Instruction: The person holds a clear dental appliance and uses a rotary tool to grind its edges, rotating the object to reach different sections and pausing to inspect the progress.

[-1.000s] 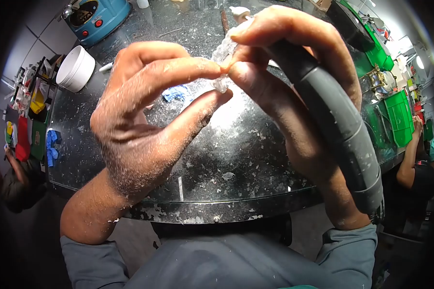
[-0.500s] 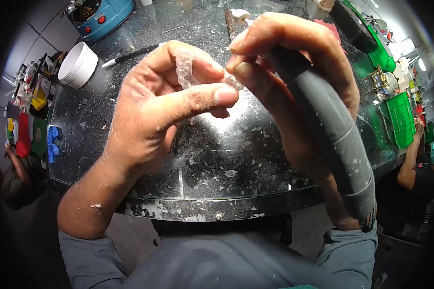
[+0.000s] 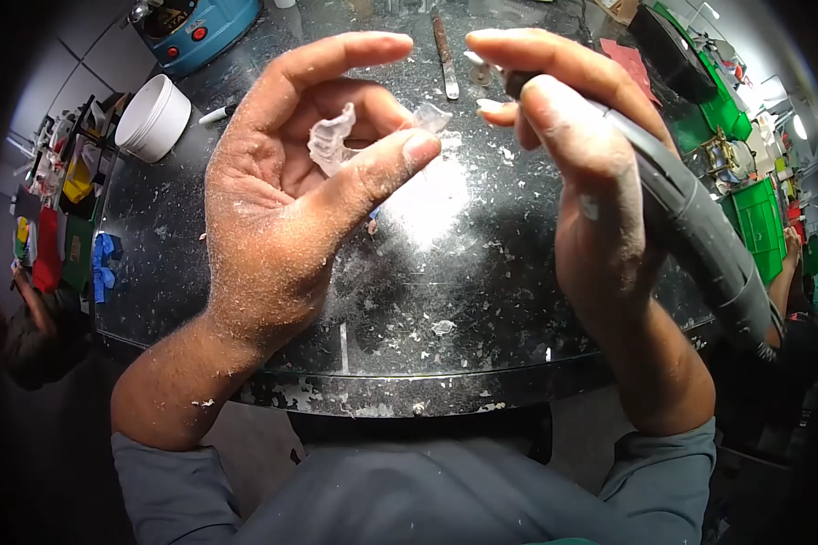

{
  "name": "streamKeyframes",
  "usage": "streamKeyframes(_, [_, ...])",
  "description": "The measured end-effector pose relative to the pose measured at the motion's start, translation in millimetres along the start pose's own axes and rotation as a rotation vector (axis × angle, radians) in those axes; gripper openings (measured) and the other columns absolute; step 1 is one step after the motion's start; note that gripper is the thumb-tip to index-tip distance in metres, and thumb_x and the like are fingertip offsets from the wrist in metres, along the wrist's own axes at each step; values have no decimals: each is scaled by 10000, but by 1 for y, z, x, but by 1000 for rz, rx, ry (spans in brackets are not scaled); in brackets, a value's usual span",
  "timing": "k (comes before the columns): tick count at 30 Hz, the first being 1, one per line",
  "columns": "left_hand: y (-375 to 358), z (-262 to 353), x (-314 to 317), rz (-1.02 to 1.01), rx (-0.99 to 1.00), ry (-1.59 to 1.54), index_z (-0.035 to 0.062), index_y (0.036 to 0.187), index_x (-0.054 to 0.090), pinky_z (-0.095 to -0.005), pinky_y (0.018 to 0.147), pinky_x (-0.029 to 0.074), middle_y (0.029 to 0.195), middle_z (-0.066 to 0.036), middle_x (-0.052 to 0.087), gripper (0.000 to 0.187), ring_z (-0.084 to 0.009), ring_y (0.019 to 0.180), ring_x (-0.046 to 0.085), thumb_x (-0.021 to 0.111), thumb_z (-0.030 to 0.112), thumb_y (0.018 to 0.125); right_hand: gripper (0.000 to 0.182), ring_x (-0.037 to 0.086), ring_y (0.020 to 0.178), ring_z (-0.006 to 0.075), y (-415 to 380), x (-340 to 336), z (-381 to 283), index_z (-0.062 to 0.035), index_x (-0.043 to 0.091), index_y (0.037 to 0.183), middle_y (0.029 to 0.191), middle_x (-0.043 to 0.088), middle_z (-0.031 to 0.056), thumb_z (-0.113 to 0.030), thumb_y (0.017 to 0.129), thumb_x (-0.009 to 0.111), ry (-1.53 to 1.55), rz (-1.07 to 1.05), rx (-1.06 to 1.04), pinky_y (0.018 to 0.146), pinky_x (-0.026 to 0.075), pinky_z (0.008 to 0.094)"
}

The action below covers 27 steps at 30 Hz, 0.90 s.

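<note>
My left hand (image 3: 273, 200) pinches a clear plastic dental splint (image 3: 330, 141) between thumb and a finger, with the index finger raised off it. One end of the splint sticks out past the thumb tip; its ridged part curves in front of the palm. My right hand (image 3: 600, 173) is closed around a dark grey rotary handpiece (image 3: 700, 227), whose cable end runs down to the right. The handpiece's small light tip points left and is apart from the splint. White dust coats both hands.
A spatula with a brown handle (image 3: 442, 45) lies beyond the hands on the dark, speckled worktop (image 3: 427, 318). At the left are a white tub (image 3: 154, 118), a marker (image 3: 216, 115), and a blue machine (image 3: 200, 36). Green bins (image 3: 759, 227) stand right; other people's arms show at both sides.
My right hand has drawn back to the right with the handpiece, away from the splint. My left index finger has lifted, and the splint has turned in the grip.
</note>
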<state>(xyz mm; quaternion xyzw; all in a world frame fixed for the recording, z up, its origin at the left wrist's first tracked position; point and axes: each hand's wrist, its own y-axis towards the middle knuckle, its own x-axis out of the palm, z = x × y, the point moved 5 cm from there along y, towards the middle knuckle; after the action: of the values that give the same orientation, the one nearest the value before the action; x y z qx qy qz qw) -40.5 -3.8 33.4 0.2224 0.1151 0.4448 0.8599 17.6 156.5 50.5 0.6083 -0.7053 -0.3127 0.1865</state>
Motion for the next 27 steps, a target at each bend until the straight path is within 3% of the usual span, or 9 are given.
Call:
streamKeyframes(2, [0,-1,-2,26,-4,-1,-17,1282,498,-233,797,491,866,-40,592,478,-97,836,584,656,35,834,341,602,841,136,-1,4,-10,37,577,1155,968,619,102,-144,867,563,-95,-6,-67,838,507,314])
streamKeyframes(3, [0,-1,-4,52,-8,-3,-18,1272,505,-231,785,484,859,-36,586,466,-89,817,573,656,37,834,302,650,907,181,-2,6,-13,26,532,1133,965,624,125,-95,862,590,144,40,61,859,520,331])
streamKeyframes(5, [-2,2,-2,60,-1,22,-19,1263,513,-226,779,475,857,-31,582,454,-83,807,562,653,35,834,267,668,944,229,-6,18,-5,13,483,1096,954,631,152,-63,866,596,428,71,-33,875,533,357])
streamKeyframes(9, [-6,8,1,115,123,195,-20,1225,544,-210,781,448,866,-28,591,404,-68,798,545,642,26,836,258,679,931,254,-12,17,-5,-17,468,1067,974,637,171,-16,848,606,7,91,87,866,544,371])
streamKeyframes(11, [-8,11,3,159,133,197,-21,1213,556,-210,801,447,883,-34,612,388,-64,810,555,638,20,836,278,673,942,245,-7,25,-4,-30,471,1053,963,639,156,15,824,623,188,147,9,857,540,354])
streamKeyframes(13, [-9,12,4,124,138,268,-23,1219,556,-214,816,452,929,-47,627,392,-63,827,568,638,26,838,297,661,938,219,-8,28,-29,-34,473,1045,944,642,133,27,807,639,15,87,102,839,532,330])
streamKeyframes(20, [-8,24,14,67,151,245,-34,1231,546,-211,837,458,1065,-77,627,406,-58,840,575,635,23,839,324,644,922,186,-13,24,3,-38,478,1050,948,639,116,53,791,649,-38,84,-156,818,530,311])
streamKeyframes(24, [-10,16,3,102,241,431,-45,1242,531,-217,844,474,1214,-120,599,423,-57,840,579,628,10,834,311,648,909,177,-13,26,-14,-24,478,1048,946,640,121,59,796,640,155,128,-58,817,537,302])
streamKeyframes(27, [-7,26,12,63,220,390,-51,1251,523,-220,840,489,1256,-134,581,428,-61,845,589,626,19,841,302,654,892,172,-13,24,-9,-10,477,1045,953,634,123,66,799,633,-120,51,-167,815,546,298])
